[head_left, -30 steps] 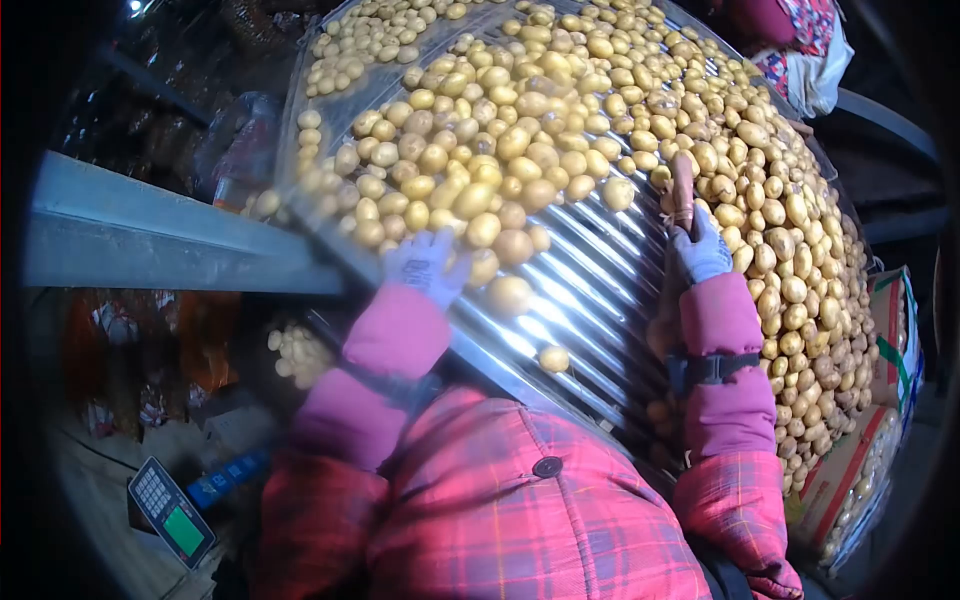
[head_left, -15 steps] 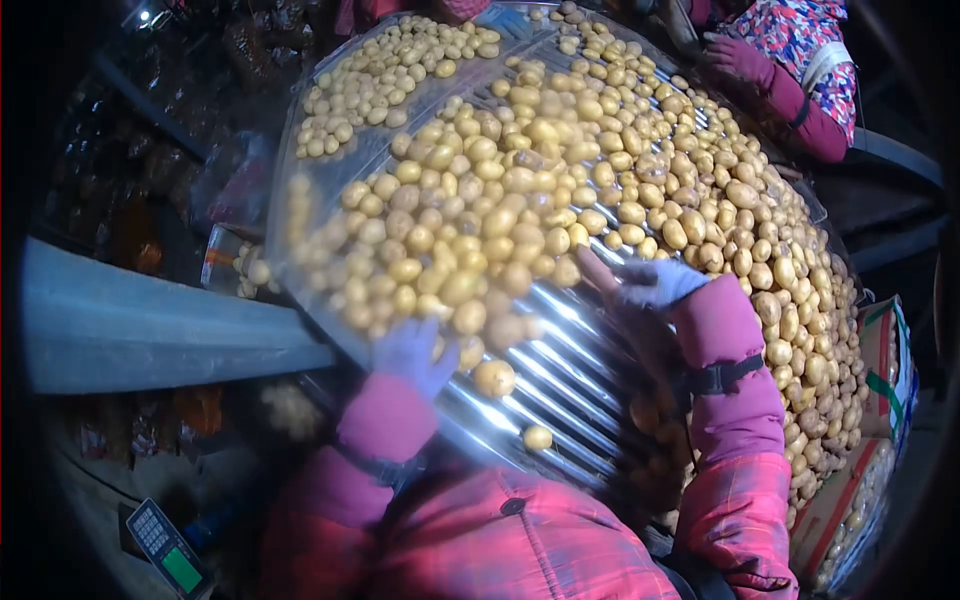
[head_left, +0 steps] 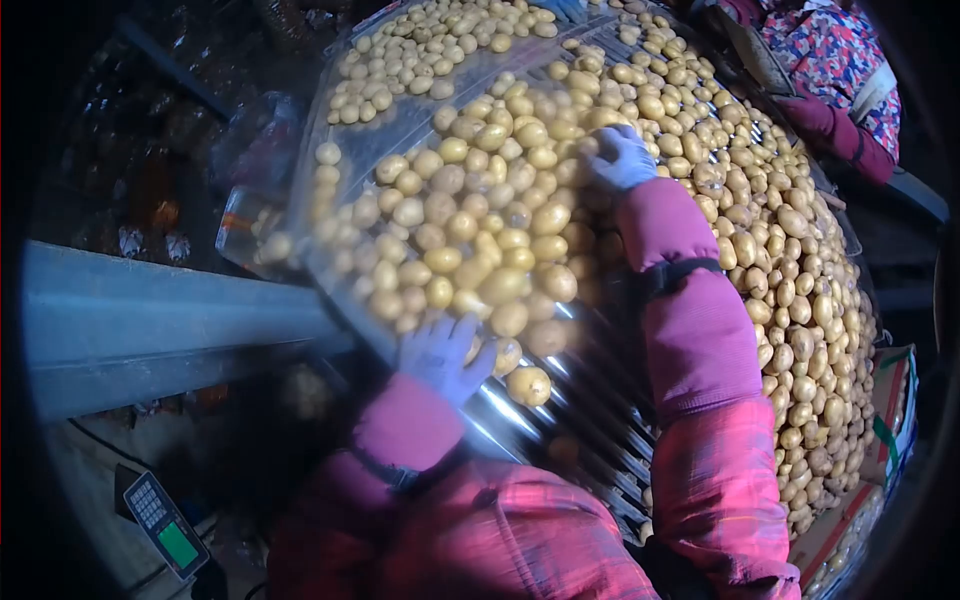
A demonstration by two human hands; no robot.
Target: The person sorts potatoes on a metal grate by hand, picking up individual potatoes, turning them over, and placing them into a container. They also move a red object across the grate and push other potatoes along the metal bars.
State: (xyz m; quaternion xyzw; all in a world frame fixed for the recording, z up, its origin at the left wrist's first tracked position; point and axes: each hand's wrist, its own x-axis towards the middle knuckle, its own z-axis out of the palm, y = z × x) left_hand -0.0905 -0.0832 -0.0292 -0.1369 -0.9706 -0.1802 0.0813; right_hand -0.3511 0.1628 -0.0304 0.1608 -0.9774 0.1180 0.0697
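Observation:
Yellow potatoes lie thickly over a sorting table with shiny metal bars. My left hand, in a pale lavender glove, is at the near left edge of the pile. Its fingers are spread against the closest potatoes, and a single larger potato sits just right of it. Farther out, my right hand, gloved alike, reaches into the middle of the heap. Its thumb and fingers are apart and curved beside some potatoes, with none clearly held. The potatoes by its fingertips are blurred.
A denser bank of potatoes fills the right side. Smaller potatoes lie on a panel at the back left. A co-worker's sleeve is at upper right. A grey beam meets the left edge, above a digital scale display. Boxes stand right.
My right hand has moved forward from the bare bars into the heap. My left hand has shifted slightly right, staying by the near potatoes. The lone small potato on the bars is no longer visible.

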